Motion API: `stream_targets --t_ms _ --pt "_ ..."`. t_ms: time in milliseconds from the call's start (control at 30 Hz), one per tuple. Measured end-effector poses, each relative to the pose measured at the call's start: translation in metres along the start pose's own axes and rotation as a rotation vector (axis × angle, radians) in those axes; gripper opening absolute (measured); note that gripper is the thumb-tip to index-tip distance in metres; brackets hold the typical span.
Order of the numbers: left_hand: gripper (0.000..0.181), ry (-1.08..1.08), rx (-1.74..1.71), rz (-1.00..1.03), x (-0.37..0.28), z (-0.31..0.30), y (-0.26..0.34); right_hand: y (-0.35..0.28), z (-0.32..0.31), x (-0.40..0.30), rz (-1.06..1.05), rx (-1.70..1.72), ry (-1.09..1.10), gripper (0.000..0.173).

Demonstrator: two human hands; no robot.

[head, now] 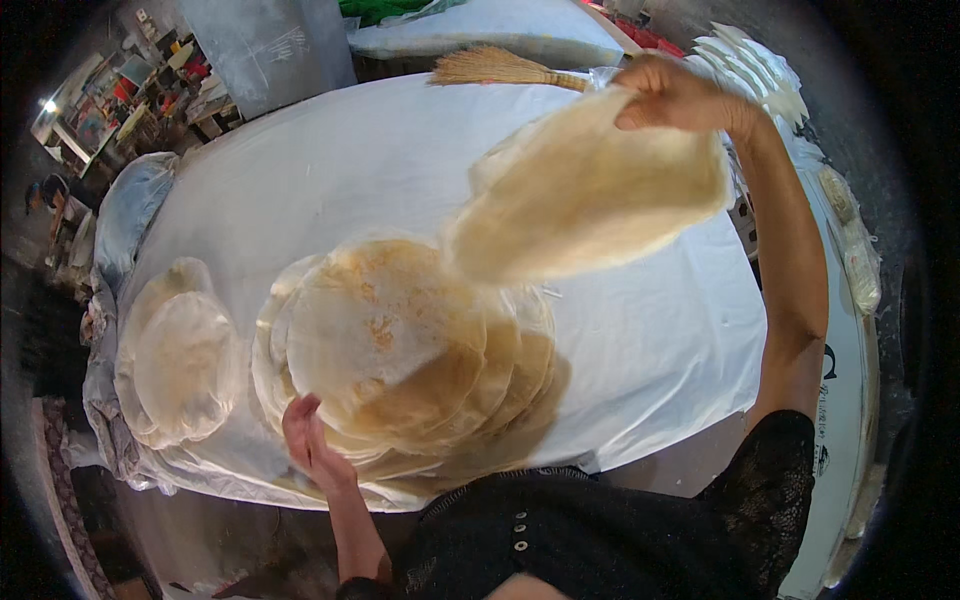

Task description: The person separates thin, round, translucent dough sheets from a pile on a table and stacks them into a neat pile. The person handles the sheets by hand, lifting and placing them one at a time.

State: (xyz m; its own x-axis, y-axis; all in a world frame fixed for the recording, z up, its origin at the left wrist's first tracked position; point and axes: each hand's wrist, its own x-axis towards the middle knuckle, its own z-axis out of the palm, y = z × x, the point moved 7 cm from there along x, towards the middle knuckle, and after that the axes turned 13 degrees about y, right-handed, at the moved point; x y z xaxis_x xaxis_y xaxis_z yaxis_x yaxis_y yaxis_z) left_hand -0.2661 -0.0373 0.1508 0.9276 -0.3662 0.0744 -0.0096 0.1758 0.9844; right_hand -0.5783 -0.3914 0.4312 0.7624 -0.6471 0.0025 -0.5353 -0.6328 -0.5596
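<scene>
My right hand (671,94) is raised at the upper right and grips the edge of a thin, pale, translucent sheet (592,195), blurred and hanging over the white-covered table (660,322). Below and left of it, several large round translucent sheets (382,337) lie overlapping in a fanned pile, the top one with orange-brown patches. At the near left edge of this pile is my left hand (319,446), its fingers apart and nothing visible between them. Farther left lies a smaller group of similar sheets (184,367), also overlapping.
A straw hand broom (502,69) lies at the table's far edge. Behind it is a plastic-wrapped pale slab (487,34), with a grey panel (266,52) to the left. White layered pieces (750,67) are stacked at upper right. A person (67,202) is at far left.
</scene>
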Motion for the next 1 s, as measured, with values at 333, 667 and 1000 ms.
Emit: stream_targets --t_ms 333,667,1000 --pt "0.046 -0.482 -0.343 -0.891 -0.029 0.090 -0.074 0.014 0.241 0.058 -0.545 -0.273 0.381 0.028" --pt "0.040 -0.601 -0.255 -0.851 -0.017 0.090 -0.094 0.025 0.394 -0.075 0.182 0.475 0.277 0.029" --pt "0.044 -0.627 -0.253 -0.873 -0.012 0.082 -0.099 -0.015 0.425 -0.049 0.225 0.611 0.296 0.030"
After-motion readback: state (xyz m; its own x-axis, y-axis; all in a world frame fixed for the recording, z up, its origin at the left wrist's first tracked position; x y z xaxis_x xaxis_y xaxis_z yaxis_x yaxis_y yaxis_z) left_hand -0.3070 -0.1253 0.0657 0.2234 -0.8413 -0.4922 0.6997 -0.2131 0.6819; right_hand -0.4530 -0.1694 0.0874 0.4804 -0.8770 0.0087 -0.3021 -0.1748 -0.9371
